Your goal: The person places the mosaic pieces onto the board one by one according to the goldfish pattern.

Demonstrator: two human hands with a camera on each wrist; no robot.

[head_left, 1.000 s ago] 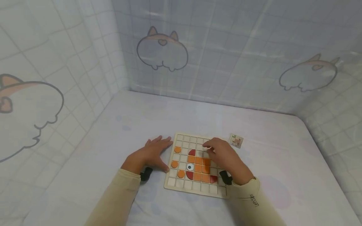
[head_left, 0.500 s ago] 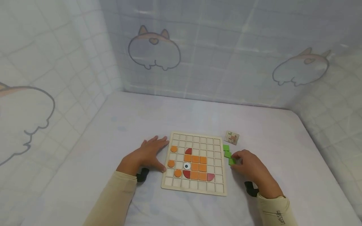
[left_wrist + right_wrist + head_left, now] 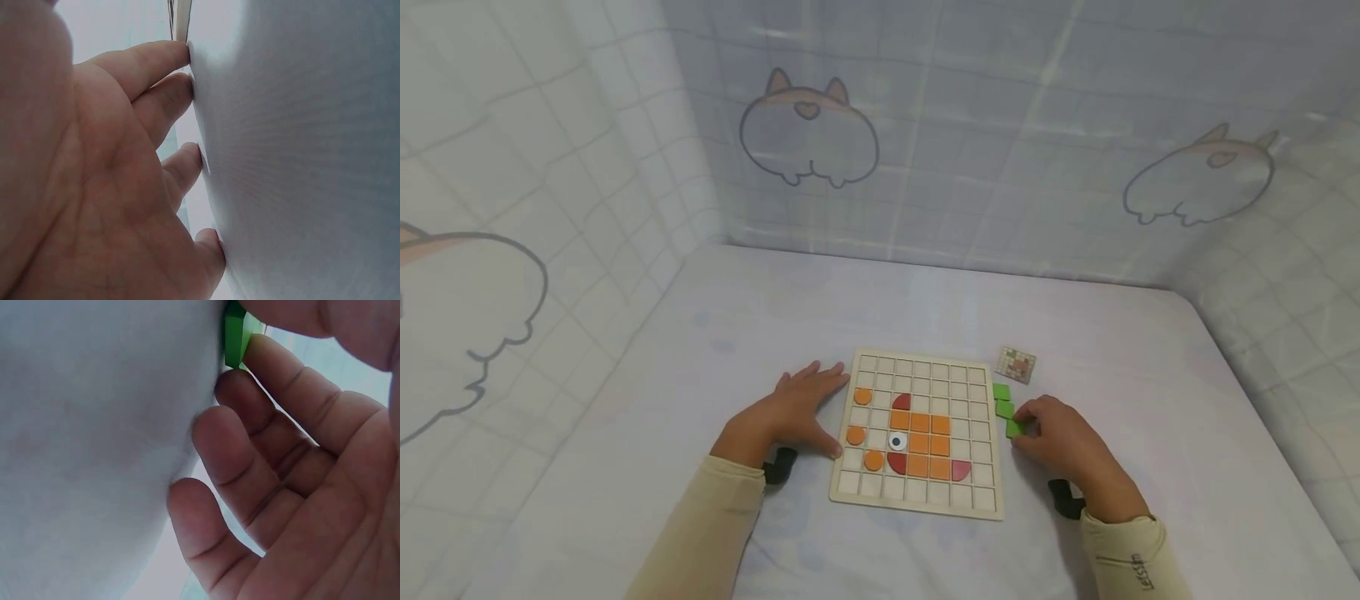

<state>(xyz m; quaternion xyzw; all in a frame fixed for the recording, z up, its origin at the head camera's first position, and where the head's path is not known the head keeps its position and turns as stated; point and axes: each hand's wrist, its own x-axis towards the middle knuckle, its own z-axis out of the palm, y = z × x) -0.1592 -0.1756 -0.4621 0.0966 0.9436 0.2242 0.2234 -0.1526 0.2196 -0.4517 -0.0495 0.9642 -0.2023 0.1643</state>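
Note:
A wooden grid board [image 3: 917,496] lies on the cloth in the head view. On it sit orange square tiles [image 3: 919,445], orange round tiles [image 3: 855,435], red quarter-round tiles [image 3: 897,463] and a white eye tile [image 3: 897,442]. My left hand [image 3: 793,414] rests at the board's left edge, fingers spread; its fingertips touch the cloth in the left wrist view. Right of the board, my right hand [image 3: 1060,437] pinches a green tile [image 3: 235,336] between thumb and index finger, low against the cloth. Two other green square tiles [image 3: 1002,392] lie just beyond it.
A small card [image 3: 1017,364] printed with a coloured grid pattern lies beyond the green tiles. Pale cloth [image 3: 760,317] covers the surface. Curtain-like walls [image 3: 925,142] with a tile print and animal drawings stand at the back and both sides.
My right hand has moved from above the board to the right, onto the nearest green tile, and has stayed there over the last half second. The left hand keeps its place at the board.

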